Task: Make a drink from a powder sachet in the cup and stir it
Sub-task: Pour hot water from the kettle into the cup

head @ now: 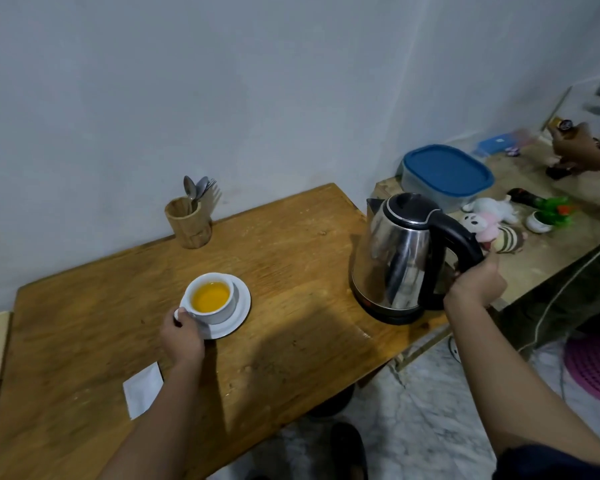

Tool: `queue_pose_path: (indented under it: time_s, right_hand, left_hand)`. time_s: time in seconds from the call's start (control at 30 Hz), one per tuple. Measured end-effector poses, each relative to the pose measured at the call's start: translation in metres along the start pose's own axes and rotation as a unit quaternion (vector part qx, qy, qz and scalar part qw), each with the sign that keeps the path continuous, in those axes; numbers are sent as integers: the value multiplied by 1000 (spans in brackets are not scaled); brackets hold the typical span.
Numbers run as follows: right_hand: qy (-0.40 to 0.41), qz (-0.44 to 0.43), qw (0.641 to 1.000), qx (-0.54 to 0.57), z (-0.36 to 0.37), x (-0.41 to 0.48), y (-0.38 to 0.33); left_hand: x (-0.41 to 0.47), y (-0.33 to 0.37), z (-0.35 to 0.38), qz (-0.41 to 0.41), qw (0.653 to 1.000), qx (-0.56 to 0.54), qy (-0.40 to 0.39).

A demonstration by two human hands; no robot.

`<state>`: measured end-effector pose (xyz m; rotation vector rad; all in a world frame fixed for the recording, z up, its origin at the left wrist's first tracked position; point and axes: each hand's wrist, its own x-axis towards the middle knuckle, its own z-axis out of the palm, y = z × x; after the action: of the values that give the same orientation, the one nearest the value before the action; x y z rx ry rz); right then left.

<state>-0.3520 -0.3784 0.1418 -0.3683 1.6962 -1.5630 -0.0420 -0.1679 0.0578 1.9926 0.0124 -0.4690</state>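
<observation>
A white cup [219,311] holding orange-yellow liquid stands on a white saucer [241,311] near the middle of the wooden table [291,341]. My left hand [182,336] grips the cup's handle at its near-left side. A steel electric kettle [395,261] with a black lid and handle stands upright on its base at the table's right edge. My right hand [475,284] is closed around the kettle's handle. A white sachet [142,389] lies flat near the table's front edge, left of my left forearm.
A wooden holder [189,221] with spoons and a fork stands at the back by the wall. On a second surface to the right lie a blue-lidded container [445,173], soft toys [492,220] and a small plant pot [548,218]. Another person's hand [572,147] is at far right.
</observation>
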Motion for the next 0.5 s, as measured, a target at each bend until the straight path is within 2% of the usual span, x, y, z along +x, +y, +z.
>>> queue_pose_path:
  time_s: [0.37, 0.5]
  right_hand:
    - [31, 1, 998, 51, -18, 26, 19]
    - [41, -2, 998, 39, -19, 26, 20]
  left_hand:
    - [-4, 2, 1, 6, 1000, -5, 4]
    - [-4, 1, 2, 4, 1000, -9, 9]
